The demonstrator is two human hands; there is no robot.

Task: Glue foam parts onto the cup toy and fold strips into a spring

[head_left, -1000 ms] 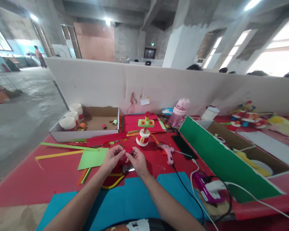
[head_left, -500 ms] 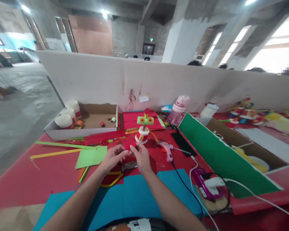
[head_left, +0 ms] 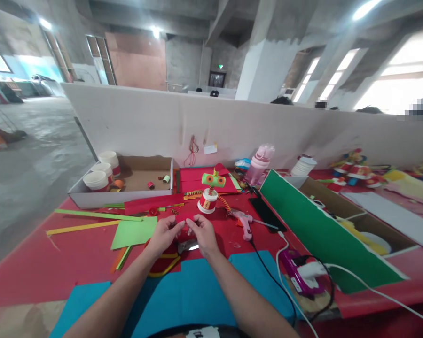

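My left hand (head_left: 167, 232) and my right hand (head_left: 202, 233) meet above the red table, fingertips pinched close together. Between them is a small red paper piece (head_left: 183, 220), hard to tell from the red surface behind. Just beyond stands a paper-cup figure (head_left: 207, 201) with a green head, orange eyes and a springy folded-paper arm. Scissors (head_left: 188, 245) with yellow handles lie beneath my hands. Right of the figure rests a pink glue gun (head_left: 245, 223) on its side. A green paper sheet (head_left: 136, 232) is left of my left hand.
At the back left, a shallow cardboard box (head_left: 144, 171) holds paper cups and small rolls. A green-sided box (head_left: 317, 230) stands on the right. Cables run from a purple power strip (head_left: 299, 272). A phone (head_left: 266, 213) and a pink bottle (head_left: 261, 164) are behind the glue gun.
The red paper piece shows less between my fingers, and my hands have shifted slightly. The figure's red head-top now sits turned, showing its coiled stem. The camera view has tilted a little upward.
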